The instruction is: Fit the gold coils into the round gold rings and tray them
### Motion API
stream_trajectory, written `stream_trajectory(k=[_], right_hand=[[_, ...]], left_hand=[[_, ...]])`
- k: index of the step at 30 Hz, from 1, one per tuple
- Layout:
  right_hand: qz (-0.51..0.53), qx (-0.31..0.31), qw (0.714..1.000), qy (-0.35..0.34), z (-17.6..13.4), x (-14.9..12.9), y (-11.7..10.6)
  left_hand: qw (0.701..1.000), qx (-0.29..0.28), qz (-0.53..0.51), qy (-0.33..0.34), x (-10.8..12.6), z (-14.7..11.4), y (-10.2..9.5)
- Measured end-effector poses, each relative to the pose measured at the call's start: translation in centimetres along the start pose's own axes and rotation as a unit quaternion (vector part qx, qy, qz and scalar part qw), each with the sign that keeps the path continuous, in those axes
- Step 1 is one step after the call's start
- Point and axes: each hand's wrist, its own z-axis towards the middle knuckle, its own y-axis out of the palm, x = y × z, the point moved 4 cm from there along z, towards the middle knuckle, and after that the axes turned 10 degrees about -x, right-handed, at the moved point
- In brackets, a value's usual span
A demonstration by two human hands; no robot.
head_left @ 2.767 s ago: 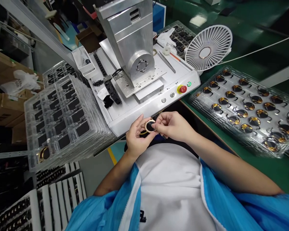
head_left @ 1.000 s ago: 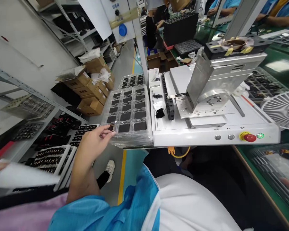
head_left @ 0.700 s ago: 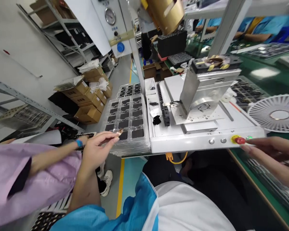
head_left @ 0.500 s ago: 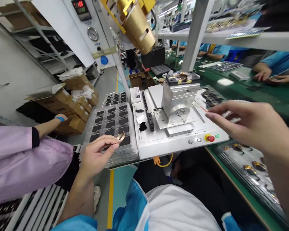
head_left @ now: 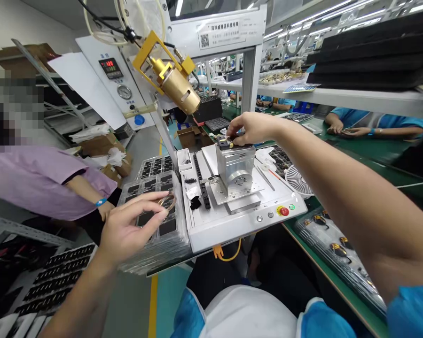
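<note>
My left hand [head_left: 132, 225] pinches a thin gold-coloured ring [head_left: 168, 201] by its edge, over the stack of clear plastic trays [head_left: 176, 234]. My right hand [head_left: 245, 129] reaches to the black fixture [head_left: 223, 142] on top of the metal block [head_left: 234, 166]. Its bent fingers are together at the fixture's top, and what they grip there is hidden. Above and to the left hangs the gold-coloured dispenser head [head_left: 179, 91], apart from both hands.
The white machine base [head_left: 229, 230] carries tweezers [head_left: 266, 178], a small white box [head_left: 184, 159] and a red button [head_left: 284, 211]. At right are a white fan [head_left: 298, 180] and a tray of round parts [head_left: 338, 230]. A person in purple [head_left: 49, 183] stands at left.
My right hand has moved left from beside the machine onto the fixture. The left hand still holds the ring, now turned to show its opening. The view has shifted, and the person in purple has straightened.
</note>
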Motion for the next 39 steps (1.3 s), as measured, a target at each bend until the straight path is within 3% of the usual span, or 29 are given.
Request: stream_trajectory(k=[3,6,9,13,16,20,23,26,29,35,39], right_hand=[[0.056,0.016,0.998,-0.002,-0.3,0.2,0.1],[0.135,0.116,0.984,-0.017,-1.5,0.3,0.1],[0.235,0.210,0.949,-0.016,-3.8,0.8,0.4],[0.302,0.244,0.922,-0.001,-9.8,1.2,2.2],[0.334,0.246,0.908,0.054,-16.0,2.0,5.1],[0.396,0.217,0.873,0.183,-23.3,4.3,11.4],[0.400,0.162,0.857,0.281,-26.6,6.3,16.4],[0.304,0.062,0.888,0.339,-28.0,7.5,20.6],[0.224,0.001,0.916,0.334,-28.2,8.0,23.7],[0.214,0.017,0.915,0.342,-28.8,9.7,27.4],[0.242,0.047,0.905,0.345,-29.3,11.3,28.0]], left_hand=[[0.998,-0.010,0.008,0.058,1.3,5.4,1.1],[0.994,0.000,0.010,0.111,2.2,12.2,3.9],[0.992,0.011,0.013,0.128,2.6,18.5,7.3],[0.990,-0.101,0.044,0.086,2.3,23.2,11.4],[0.981,-0.155,0.044,0.107,1.8,23.0,12.8],[0.977,-0.142,0.057,0.151,0.7,21.4,13.2],[0.974,-0.150,0.061,0.157,0.2,21.0,13.5],[0.973,-0.156,0.071,0.153,0.2,21.1,13.8],[0.974,-0.152,0.078,0.147,0.4,21.2,13.7],[0.967,-0.204,0.091,0.125,1.2,19.6,12.4],[0.966,-0.176,0.081,0.170,3.5,14.4,10.7]])
